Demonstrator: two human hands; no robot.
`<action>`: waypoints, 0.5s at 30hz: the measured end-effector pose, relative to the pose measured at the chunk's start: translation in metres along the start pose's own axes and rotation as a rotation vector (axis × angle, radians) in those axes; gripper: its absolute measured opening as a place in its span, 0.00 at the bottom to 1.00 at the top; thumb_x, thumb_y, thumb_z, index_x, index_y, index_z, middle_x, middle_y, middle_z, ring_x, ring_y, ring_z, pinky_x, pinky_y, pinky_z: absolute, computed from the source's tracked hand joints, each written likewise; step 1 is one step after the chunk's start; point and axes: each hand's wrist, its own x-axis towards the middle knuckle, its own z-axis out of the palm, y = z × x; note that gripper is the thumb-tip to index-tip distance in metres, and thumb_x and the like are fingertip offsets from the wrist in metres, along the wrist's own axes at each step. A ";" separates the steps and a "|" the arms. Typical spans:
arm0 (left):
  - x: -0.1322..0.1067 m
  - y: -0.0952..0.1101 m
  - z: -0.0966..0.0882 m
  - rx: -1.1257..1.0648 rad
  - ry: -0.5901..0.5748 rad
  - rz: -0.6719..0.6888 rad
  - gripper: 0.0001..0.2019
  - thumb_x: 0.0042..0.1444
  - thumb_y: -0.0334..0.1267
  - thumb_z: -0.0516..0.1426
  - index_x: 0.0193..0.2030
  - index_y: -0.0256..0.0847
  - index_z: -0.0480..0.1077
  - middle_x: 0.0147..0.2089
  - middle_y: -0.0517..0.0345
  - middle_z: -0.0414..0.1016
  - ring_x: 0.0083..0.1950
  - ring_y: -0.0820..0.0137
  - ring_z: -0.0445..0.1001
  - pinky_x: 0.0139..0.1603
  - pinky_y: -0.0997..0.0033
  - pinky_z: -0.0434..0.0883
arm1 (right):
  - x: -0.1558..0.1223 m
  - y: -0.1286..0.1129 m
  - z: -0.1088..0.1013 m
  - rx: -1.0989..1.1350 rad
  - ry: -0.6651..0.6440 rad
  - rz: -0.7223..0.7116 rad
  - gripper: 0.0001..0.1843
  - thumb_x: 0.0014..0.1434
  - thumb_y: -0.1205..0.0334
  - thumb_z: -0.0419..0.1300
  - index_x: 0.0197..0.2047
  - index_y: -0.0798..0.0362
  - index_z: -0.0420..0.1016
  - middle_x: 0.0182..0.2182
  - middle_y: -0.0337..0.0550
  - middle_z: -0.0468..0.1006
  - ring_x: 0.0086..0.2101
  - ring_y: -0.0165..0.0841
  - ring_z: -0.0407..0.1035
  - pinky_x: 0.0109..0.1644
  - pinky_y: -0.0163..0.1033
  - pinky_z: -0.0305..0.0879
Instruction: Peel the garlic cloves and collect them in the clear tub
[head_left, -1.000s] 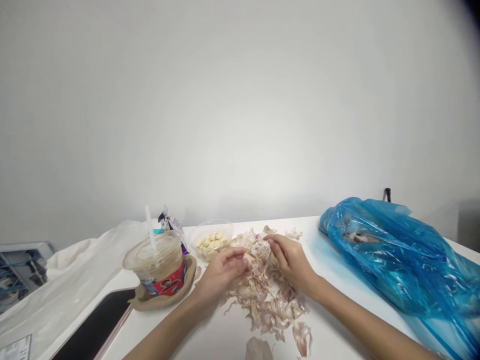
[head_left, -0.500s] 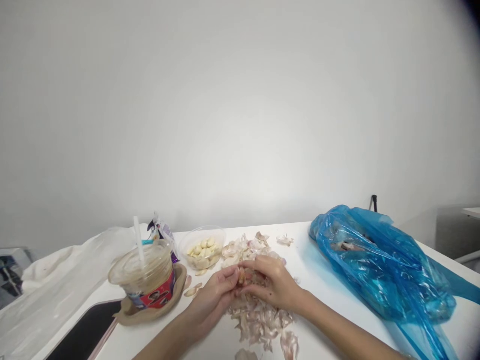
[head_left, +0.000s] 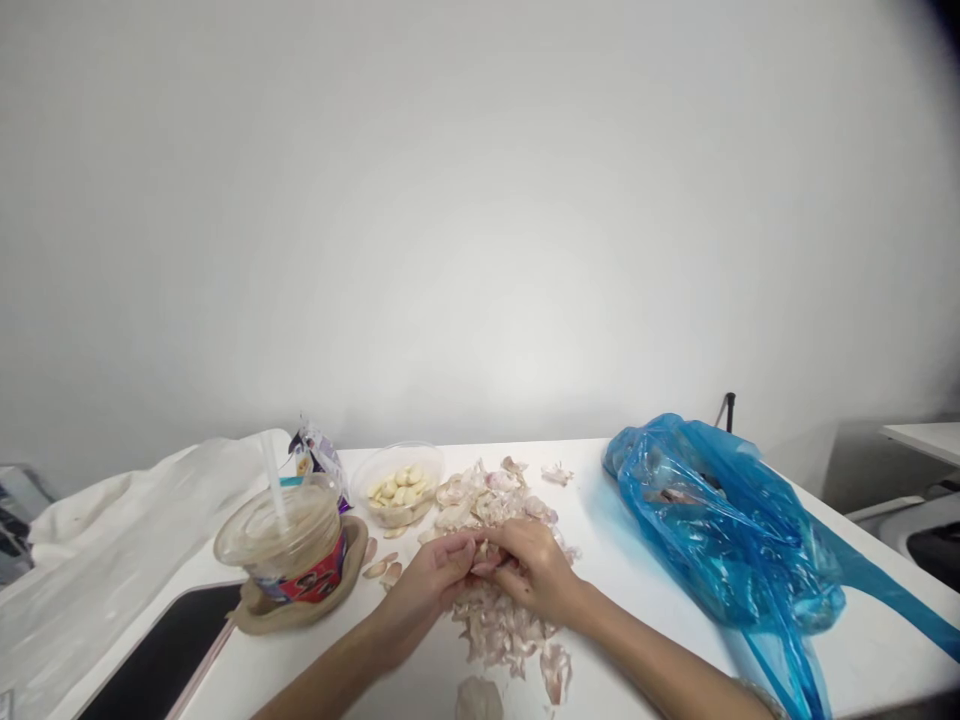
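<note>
Over a heap of papery garlic skins (head_left: 499, 625), a garlic clove (head_left: 487, 556) with pinkish skin sits between my fingertips. My left hand (head_left: 439, 575) pinches it from the left with thumb and fingers. From the right, the bent fingers of my right hand (head_left: 536, 570) close on the same clove, partly hiding it. Behind my hands more skins and what look like garlic pieces spread across the table. A clear plastic bowl (head_left: 398, 484) with peeled cloves stands beyond my left hand. Several unpeeled cloves (head_left: 376, 567) lie on the table left of that hand.
At left, a lidded cup with a straw (head_left: 300, 545) sits in a cardboard holder (head_left: 281, 612), beside a dark-screened device (head_left: 169, 655). A purple-white wrapper (head_left: 319, 455) stands behind it, and white plastic sheeting (head_left: 142, 530) covers the left edge. A blue plastic bag (head_left: 720, 520) lies at right.
My fingers have shifted around the clove, and my right hand is closed more tightly over it. The view has turned slightly, so the blue bag appears farther left.
</note>
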 end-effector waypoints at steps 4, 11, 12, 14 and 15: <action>-0.001 -0.004 -0.005 0.079 0.062 0.014 0.16 0.51 0.42 0.56 0.44 0.35 0.71 0.36 0.48 0.77 0.42 0.63 0.73 0.50 0.60 0.65 | -0.002 0.002 0.003 -0.009 0.039 0.002 0.16 0.52 0.71 0.49 0.45 0.53 0.66 0.24 0.40 0.71 0.25 0.32 0.64 0.29 0.35 0.60; 0.001 0.013 -0.010 0.319 0.210 0.071 0.13 0.46 0.39 0.60 0.41 0.40 0.74 0.45 0.51 0.76 0.48 0.61 0.71 0.52 0.64 0.64 | -0.003 0.002 -0.002 -0.034 0.092 0.024 0.10 0.56 0.64 0.52 0.42 0.53 0.67 0.21 0.39 0.68 0.23 0.31 0.62 0.27 0.35 0.58; -0.002 0.020 -0.010 0.349 0.235 0.083 0.13 0.46 0.39 0.60 0.40 0.41 0.74 0.44 0.53 0.77 0.48 0.61 0.70 0.52 0.65 0.63 | -0.003 0.003 -0.003 -0.040 0.101 0.031 0.10 0.56 0.63 0.53 0.42 0.54 0.67 0.21 0.39 0.68 0.23 0.31 0.61 0.27 0.35 0.57; -0.015 0.032 -0.016 0.407 0.271 0.071 0.12 0.47 0.40 0.59 0.40 0.43 0.74 0.42 0.54 0.77 0.46 0.61 0.71 0.50 0.65 0.64 | -0.003 0.005 -0.004 -0.051 0.120 0.044 0.08 0.57 0.62 0.52 0.40 0.54 0.67 0.20 0.39 0.67 0.23 0.31 0.60 0.27 0.35 0.56; -0.026 0.036 -0.020 0.497 0.279 0.043 0.12 0.48 0.41 0.58 0.41 0.45 0.74 0.43 0.55 0.77 0.46 0.62 0.72 0.49 0.65 0.66 | -0.003 0.006 -0.004 -0.054 0.127 0.048 0.08 0.57 0.63 0.52 0.40 0.54 0.67 0.20 0.38 0.66 0.23 0.31 0.60 0.27 0.36 0.56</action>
